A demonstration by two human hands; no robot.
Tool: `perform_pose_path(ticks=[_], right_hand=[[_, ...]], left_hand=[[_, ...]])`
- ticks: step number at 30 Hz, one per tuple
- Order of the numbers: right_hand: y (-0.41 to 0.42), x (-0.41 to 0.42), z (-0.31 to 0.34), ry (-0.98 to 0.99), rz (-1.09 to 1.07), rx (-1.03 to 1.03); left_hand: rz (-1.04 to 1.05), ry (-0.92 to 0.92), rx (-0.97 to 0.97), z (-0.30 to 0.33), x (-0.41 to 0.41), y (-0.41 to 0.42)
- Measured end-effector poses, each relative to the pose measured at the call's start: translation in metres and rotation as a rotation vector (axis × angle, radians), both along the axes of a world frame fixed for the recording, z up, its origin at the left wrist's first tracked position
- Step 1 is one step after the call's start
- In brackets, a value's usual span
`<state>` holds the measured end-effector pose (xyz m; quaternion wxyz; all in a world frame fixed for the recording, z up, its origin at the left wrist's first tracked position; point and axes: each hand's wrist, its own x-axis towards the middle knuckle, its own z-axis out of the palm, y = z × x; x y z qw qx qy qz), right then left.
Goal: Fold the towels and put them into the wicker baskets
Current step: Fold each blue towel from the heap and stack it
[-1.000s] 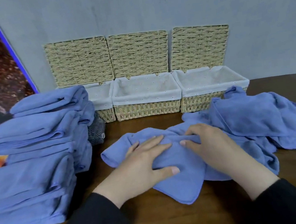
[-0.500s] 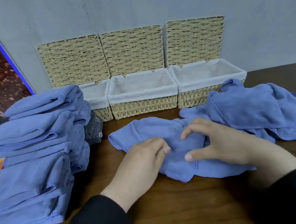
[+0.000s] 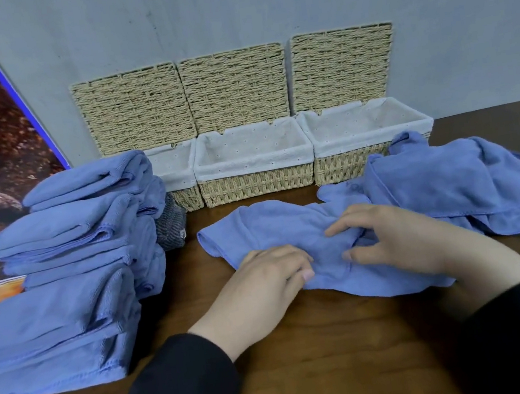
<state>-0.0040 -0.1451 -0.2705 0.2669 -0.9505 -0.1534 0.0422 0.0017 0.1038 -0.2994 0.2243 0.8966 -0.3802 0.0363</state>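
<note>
Dark wooden bench (image 3: pixel 306 356) under a grey wall: I see my left hand (image 3: pixel 260 282) and right hand (image 3: pixel 400 241) pinching the crumpled blue cloth towel (image 3: pixel 276 227), barely folded. All three lined wicker baskets (image 3: pixel 257 185) look empty; a loose towel heap (image 3: pixel 455 184) waits beside folded stacks (image 3: pixel 63 272).

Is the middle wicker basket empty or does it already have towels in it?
Empty. The middle basket shows only its bare white liner, and its lid stands open against the wall.
</note>
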Motion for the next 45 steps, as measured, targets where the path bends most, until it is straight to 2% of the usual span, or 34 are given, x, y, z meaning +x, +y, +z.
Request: perform_pose_path(ticks=[4, 7, 9, 11, 13, 14, 16, 18, 20, 23, 25, 27, 29, 31, 33, 36, 40, 42, 43, 45], right_hand=[[0.003, 0.001, 0.0, -0.186, -0.036, 0.11], [0.015, -0.003, -0.001, -0.24, -0.086, 0.229], [0.026, -0.008, 0.001, -0.292, -0.143, 0.297], [0.034, -0.014, 0.005, -0.324, -0.134, 0.314], [0.031, -0.022, 0.008, -0.256, -0.072, 0.311], [0.026, -0.025, 0.008, -0.198, -0.054, 0.292], [0.013, -0.029, 0.007, -0.148, -0.095, 0.213], [0.002, -0.03, 0.008, -0.22, -0.207, 0.109], [-0.005, -0.032, 0.014, -0.317, -0.339, 0.088], [-0.012, -0.038, 0.035, -0.404, -0.495, 0.214], [-0.01, -0.043, 0.054, -0.403, -0.538, 0.434], [-0.002, -0.049, 0.072, -0.386, -0.546, 0.683], [0.009, -0.057, 0.086, -0.368, -0.532, 0.816], [0.015, -0.062, 0.09, -0.357, -0.528, 0.81], [0.02, -0.063, 0.09, -0.375, -0.553, 0.797], [0.032, -0.046, 0.099, -0.395, -0.572, 0.846], [0.034, 0.037, 0.127, -0.432, -0.534, 0.749], [0.029, 0.07, 0.141, -0.398, -0.471, 0.485], [0.026, 0.079, 0.141, -0.342, -0.44, 0.358], [0.021, 0.082, 0.128, -0.212, -0.396, 0.19]], left_hand=[[0.241, 0.093, -0.32, 0.012, -0.006, 0.002], [0.407, 0.071, -0.638, 0.023, -0.015, 0.0], [0.421, 0.056, -0.775, 0.03, -0.02, 0.003], [0.359, 0.092, -0.666, 0.035, -0.027, 0.01], [0.321, 0.065, -0.479, 0.038, -0.035, 0.021], [0.327, 0.038, -0.451, 0.041, -0.038, 0.027], [0.403, 0.005, -0.496, 0.051, -0.041, 0.039], [0.505, -0.066, -0.559, 0.067, -0.041, 0.052], [0.578, -0.164, -0.594, 0.088, -0.037, 0.064], [0.652, -0.255, -0.508, 0.116, -0.023, 0.082], [0.708, -0.28, -0.387, 0.131, -0.015, 0.091], [0.746, -0.228, -0.344, 0.144, -0.011, 0.094], [0.774, -0.093, -0.301, 0.151, -0.009, 0.093], [0.753, 0.104, -0.315, 0.153, -0.014, 0.093], [0.692, 0.292, -0.418, 0.152, -0.02, 0.089], [0.66, 0.388, -0.637, 0.165, -0.01, 0.077], [0.672, 0.446, -0.801, 0.189, 0.052, 0.06], [0.69, 0.314, -0.684, 0.191, 0.08, 0.053], [0.703, 0.216, -0.565, 0.188, 0.088, 0.049], [0.681, 0.076, -0.47, 0.171, 0.091, 0.039]])
